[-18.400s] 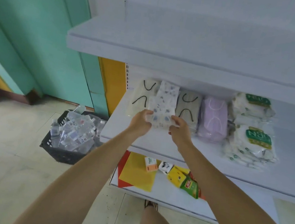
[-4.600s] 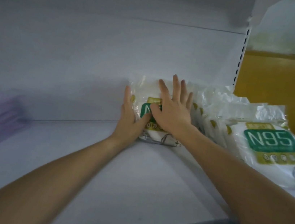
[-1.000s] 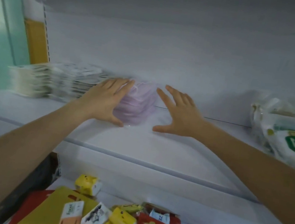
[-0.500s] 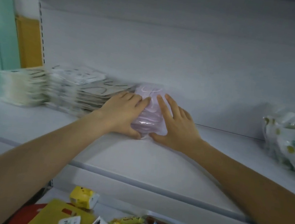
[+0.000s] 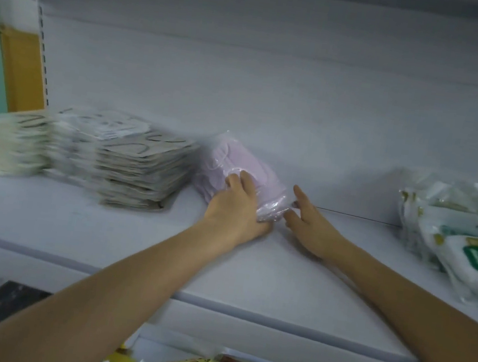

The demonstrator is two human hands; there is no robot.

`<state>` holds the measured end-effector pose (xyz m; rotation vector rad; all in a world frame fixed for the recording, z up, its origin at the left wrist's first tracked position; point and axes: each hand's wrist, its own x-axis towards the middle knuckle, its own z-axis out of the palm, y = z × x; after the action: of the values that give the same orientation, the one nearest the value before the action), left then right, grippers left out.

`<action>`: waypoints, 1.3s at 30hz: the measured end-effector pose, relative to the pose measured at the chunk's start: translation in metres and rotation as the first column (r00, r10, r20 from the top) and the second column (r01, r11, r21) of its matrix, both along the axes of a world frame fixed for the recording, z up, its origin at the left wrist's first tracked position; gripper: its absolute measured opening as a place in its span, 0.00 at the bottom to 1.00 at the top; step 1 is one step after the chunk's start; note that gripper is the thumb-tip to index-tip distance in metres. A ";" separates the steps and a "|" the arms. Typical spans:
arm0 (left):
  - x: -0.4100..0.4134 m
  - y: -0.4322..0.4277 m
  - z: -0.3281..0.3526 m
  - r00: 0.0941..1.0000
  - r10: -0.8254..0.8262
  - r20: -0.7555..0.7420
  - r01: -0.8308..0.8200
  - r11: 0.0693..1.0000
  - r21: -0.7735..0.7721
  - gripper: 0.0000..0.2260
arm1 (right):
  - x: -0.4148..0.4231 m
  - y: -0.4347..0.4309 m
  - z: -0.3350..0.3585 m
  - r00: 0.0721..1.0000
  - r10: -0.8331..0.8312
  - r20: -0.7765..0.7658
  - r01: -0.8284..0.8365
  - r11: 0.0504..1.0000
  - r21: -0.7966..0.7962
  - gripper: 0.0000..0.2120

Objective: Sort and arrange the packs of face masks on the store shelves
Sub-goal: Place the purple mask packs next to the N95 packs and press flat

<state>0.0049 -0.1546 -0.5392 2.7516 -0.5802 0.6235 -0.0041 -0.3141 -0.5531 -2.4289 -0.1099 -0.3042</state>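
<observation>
Head view: shelf (image 5: 249, 274) holds pink mask pack (image 5: 243, 160), left hand (image 5: 236, 211) gripping.

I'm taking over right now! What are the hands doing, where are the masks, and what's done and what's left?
Left hand: holds the near end of the purple pack, fingers over it, thumb by its near edge.
Right hand: open, fingertips at the pack's right side.
Where: the purple pack lies askew on the shelf, close beside the flat stacks on the left. The N95 packs sit in a loose heap at the far right.
Done: the flat stacks stand side by side.
Left: probably square the purple pack against the stacks, then tidy the N95 packs.
</observation>
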 end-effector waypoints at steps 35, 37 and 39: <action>0.070 -0.015 0.062 0.944 -0.235 -0.232 0.301 0.903 0.306 0.60 | -0.031 -0.108 0.028 0.941 0.132 0.313 -0.052 0.967 -0.249 0.28; 0.081 -0.021 0.066 0.939 -0.251 -0.236 0.321 0.884 0.340 0.61 | -0.031 -0.108 0.027 0.933 0.151 0.327 -0.062 0.962 -0.266 0.27; 0.090 -0.033 0.071 0.943 -0.242 -0.227 0.320 0.841 0.436 0.62 | -0.030 -0.108 0.026 0.920 0.176 0.352 -0.072 0.955 -0.288 0.25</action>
<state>0.0949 -0.1881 -0.4677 3.0133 -1.2095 0.1976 -0.0340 -0.4219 -0.5272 -2.5868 -0.5050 -0.7356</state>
